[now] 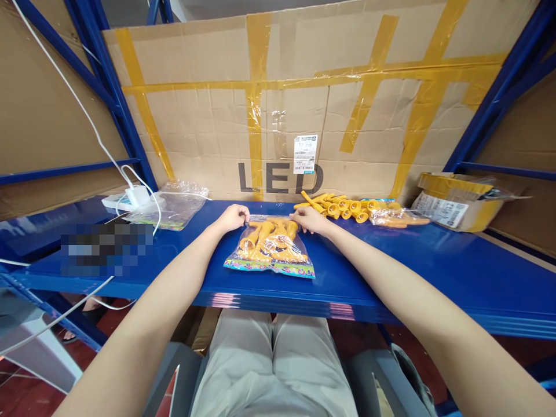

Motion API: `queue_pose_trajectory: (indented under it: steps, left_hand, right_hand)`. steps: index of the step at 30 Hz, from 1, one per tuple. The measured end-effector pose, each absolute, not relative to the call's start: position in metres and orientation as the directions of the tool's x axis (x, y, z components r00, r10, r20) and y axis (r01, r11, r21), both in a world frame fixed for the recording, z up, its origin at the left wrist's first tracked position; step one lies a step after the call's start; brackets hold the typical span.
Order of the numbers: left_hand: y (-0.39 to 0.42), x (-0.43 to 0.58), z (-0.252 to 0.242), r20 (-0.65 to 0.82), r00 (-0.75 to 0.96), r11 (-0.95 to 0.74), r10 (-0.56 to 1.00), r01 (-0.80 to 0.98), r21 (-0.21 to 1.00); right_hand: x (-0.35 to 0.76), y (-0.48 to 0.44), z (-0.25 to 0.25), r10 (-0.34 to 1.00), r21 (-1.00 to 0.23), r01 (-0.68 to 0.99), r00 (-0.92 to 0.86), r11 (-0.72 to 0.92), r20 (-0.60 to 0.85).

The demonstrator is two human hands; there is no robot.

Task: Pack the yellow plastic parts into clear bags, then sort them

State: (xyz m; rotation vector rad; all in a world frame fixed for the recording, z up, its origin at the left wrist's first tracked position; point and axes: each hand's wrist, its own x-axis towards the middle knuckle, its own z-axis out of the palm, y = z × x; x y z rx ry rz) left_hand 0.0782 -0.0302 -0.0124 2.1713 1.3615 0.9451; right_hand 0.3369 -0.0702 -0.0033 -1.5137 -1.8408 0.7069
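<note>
A clear plastic bag (269, 246) lies flat on the blue shelf, its colourful printed strip toward me. Inside it are several orange-yellow, horn-shaped pieces with flared ends. My left hand (234, 218) is closed at the bag's far left corner, fingers curled in a pinch. At the far right corner my right hand (309, 220) pinches the bag's edge between thumb and fingers. Behind my right hand, a heap of loose orange-yellow horn-shaped pieces (343, 207) rests on the shelf. Another filled clear bag (397, 217) lies at the right end of that heap.
A large cardboard sheet (208, 133) stands behind the blue shelf (391, 255). To the right is an open cardboard box (456, 202). On the left are clear plastic bags (182, 202), a white power strip (125, 201) with cables, and a blurred dark object (106, 246).
</note>
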Motion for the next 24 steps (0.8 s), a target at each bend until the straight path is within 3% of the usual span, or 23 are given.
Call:
queue_pose_trajectory:
  steps: [6,9,13,18,24]
  left_hand:
    - [-0.035,0.082,-0.011,0.379,0.28,-0.463,0.882,0.664,0.587]
    - [-0.038,0.086,-0.008,0.433,0.295,-0.507,0.852,0.674,0.537]
    - [-0.045,0.094,-0.002,0.554,0.374,-0.627,0.744,0.679,0.383]
    - [-0.054,0.105,0.001,0.65,0.426,-0.714,0.63,0.646,0.269]
    - [-0.06,0.113,0.0,0.683,0.464,-0.762,0.565,0.611,0.216]
  right_hand:
    - [0.34,-0.067,-0.004,0.979,-0.826,0.527,-0.141,0.199,0.146]
    - [0.349,-0.069,0.0,0.969,-0.872,0.458,-0.239,0.171,0.064]
    - [0.358,-0.071,0.004,0.926,-0.907,0.402,-0.377,0.13,-0.034]
    - [0.356,-0.076,0.006,0.914,-0.945,0.325,-0.393,0.042,-0.095]
    - [0.344,-0.087,0.009,0.869,-0.955,0.289,-0.453,-0.068,-0.199]
